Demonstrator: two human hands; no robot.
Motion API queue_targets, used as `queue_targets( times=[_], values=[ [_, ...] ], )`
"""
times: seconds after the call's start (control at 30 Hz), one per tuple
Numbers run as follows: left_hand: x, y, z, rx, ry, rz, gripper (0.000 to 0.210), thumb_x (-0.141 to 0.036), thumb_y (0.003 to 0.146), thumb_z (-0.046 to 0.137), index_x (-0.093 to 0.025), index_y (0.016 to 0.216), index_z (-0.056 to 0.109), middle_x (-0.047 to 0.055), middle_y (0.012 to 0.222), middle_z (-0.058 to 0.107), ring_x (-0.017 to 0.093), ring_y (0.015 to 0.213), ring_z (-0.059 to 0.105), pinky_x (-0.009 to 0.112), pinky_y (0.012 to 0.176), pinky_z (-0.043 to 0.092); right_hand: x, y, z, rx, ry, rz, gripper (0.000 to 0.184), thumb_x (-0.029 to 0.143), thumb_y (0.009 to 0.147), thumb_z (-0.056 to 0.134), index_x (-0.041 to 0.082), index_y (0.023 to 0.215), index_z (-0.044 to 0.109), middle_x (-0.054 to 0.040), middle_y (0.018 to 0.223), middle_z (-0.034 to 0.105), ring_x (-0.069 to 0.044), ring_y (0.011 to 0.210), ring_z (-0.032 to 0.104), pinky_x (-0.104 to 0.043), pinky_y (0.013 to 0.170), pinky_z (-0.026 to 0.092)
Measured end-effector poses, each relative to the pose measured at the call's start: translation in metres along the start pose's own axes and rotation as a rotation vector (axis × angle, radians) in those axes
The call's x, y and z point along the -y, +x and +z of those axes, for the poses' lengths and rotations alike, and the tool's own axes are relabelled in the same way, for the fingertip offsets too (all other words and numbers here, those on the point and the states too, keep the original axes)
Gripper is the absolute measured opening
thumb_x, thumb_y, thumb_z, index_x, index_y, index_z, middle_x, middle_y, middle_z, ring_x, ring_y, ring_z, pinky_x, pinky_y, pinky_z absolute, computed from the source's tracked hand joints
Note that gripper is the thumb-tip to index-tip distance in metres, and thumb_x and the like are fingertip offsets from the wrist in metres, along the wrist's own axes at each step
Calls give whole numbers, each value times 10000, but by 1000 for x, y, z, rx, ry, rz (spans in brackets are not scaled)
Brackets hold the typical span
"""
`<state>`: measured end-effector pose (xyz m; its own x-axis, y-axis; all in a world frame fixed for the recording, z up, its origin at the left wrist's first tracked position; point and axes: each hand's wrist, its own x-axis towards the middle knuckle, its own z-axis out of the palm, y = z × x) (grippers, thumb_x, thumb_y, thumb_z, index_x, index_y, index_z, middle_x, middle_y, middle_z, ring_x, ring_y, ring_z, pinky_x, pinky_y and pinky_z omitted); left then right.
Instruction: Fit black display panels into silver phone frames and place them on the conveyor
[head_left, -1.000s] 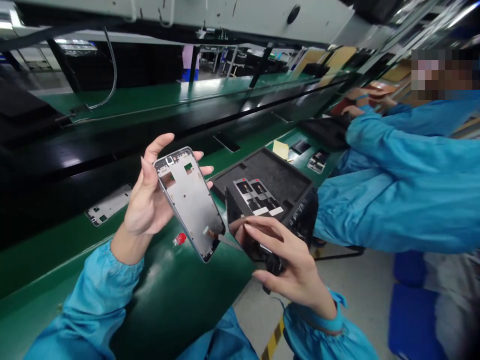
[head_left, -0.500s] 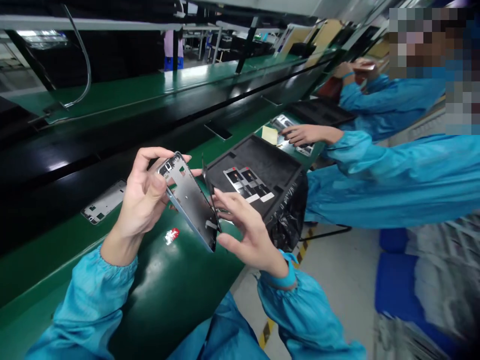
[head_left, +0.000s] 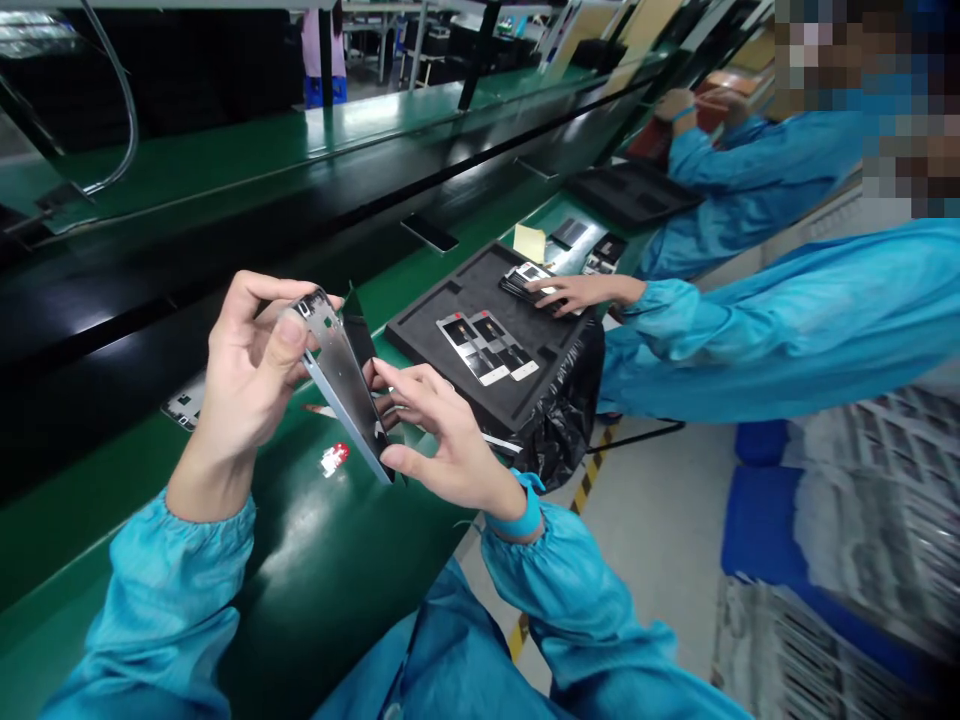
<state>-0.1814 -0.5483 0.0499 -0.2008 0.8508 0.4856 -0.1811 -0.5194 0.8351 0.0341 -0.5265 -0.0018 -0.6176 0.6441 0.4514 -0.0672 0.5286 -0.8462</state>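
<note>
My left hand point(head_left: 244, 375) is closed around the upper end of a phone frame point(head_left: 337, 370), which has a silvery inner plate and a blue-grey edge. The frame is tilted above the green bench. Just behind it stands a thin dark panel point(head_left: 356, 318), close along its far side. My right hand point(head_left: 450, 440) has its fingers at that panel and its thumb by the frame's lower end; the fingers partly hide the panel. Below lies a small red and white scrap point(head_left: 334, 459). Another phone frame point(head_left: 184, 403) lies on the bench, partly covered by my left wrist.
A black tray point(head_left: 420, 325) holds two white-edged phone screens point(head_left: 487, 350). A co-worker's hand point(head_left: 570, 293) rests on a stack of phone parts point(head_left: 521, 275) at the tray's far side. A dark phone-shaped piece point(head_left: 429, 232) lies beyond. A black plastic bag point(head_left: 559, 410) hangs beside the tray.
Both my hands, with the frame and panel, have shifted left in view, and the frame shows more edge-on. The co-worker's hand has brought a stack of phone parts onto the tray.
</note>
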Motion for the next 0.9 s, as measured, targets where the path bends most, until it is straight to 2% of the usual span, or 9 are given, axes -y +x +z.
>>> queue_targets(
  times=[0.13,0.27,0.43,0.57,0.73,0.9],
  values=[
    [-4,-3,-1,-12,57,-23,280,-501,938,829,-269,1070,747,-3,919,769,108,695,723,160,546,584,-3,1,8,-26,23,-29,775,660,999,686,347,1673,465,-129,1343,603,-263,1162,658,-494,988,660],
    [-8,-6,-1,-26,108,-22,295,-522,955,800,-272,1092,726,20,1076,798,134,744,767,192,564,601,-6,-1,12,-55,108,10,815,704,975,686,344,1672,465,-119,1339,574,-253,1142,672,-458,945,683],
    [-9,-7,-5,23,111,16,282,-523,983,768,-279,1122,734,16,1016,793,154,771,784,228,613,641,-2,-5,4,35,118,49,831,720,979,668,332,1680,448,-123,1363,588,-252,1139,685,-477,981,678],
    [-10,-10,-3,-17,158,-12,270,-494,969,796,-286,1134,749,34,1040,787,184,885,787,253,675,641,-1,-2,8,43,35,14,845,729,962,683,300,1663,486,-148,1360,599,-291,1235,630,-519,1038,638],
    [-16,-10,-3,-23,192,42,277,-534,1004,737,-291,1137,735,34,1123,809,174,872,777,249,643,622,-4,-3,7,63,107,93,892,790,924,674,331,1664,480,-126,1327,585,-247,1109,692,-457,934,680],
    [-17,-10,-5,-3,185,21,377,-565,970,772,-239,1146,709,53,1141,818,225,995,793,326,791,647,1,-10,-1,117,85,96,855,768,938,674,360,1663,474,-117,1332,610,-258,1143,681,-481,953,678]
  ],
)
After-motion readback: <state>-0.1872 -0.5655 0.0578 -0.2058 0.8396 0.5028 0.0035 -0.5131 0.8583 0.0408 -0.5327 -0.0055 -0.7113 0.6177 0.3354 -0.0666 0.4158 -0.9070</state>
